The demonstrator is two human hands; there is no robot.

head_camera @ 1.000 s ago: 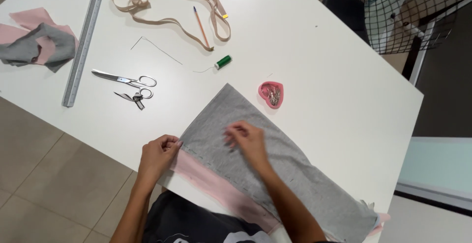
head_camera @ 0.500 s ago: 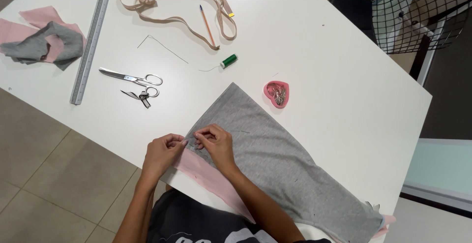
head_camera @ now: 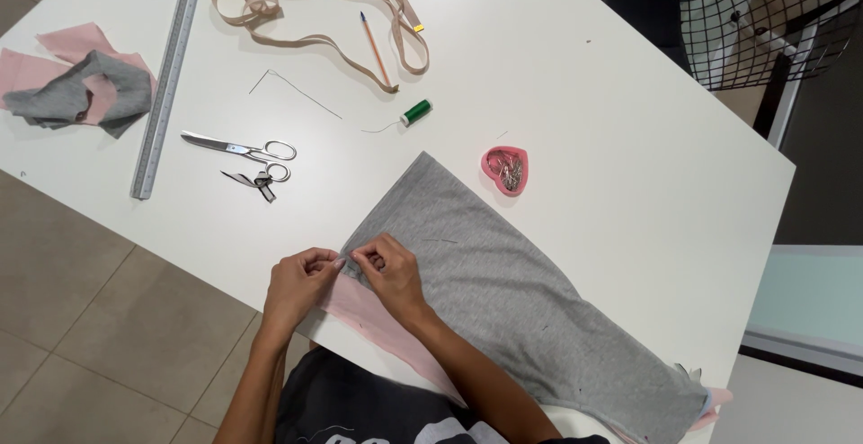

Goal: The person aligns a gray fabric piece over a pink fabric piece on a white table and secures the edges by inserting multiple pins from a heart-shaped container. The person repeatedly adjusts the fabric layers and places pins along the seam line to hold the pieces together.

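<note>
Long grey knit fabric panel laid flat on white tabletop, running diagonally from near edge toward lower right, over a pale pink fabric layer showing along its near edge. Both layers aligned at that edge, apparently to be fixed together.

Left hand closed in a pinch on the corner of the grey panel where it meets the pink layer, holding the two layers in register. Right hand closed likewise, fingertips just beside those of the left, pinching the same edge; a pin possibly held, too small to confirm.

Pink heart-shaped dish of pins placed just beyond the grey panel, within easy reach of the right hand. Green thread spool with loose thread tail further back. Silver scissors and small snips left of the panel, beside a long grey ruler. Beige measuring tape and pencil at far side. Grey and pink fabric scraps set well apart at far left.
</note>
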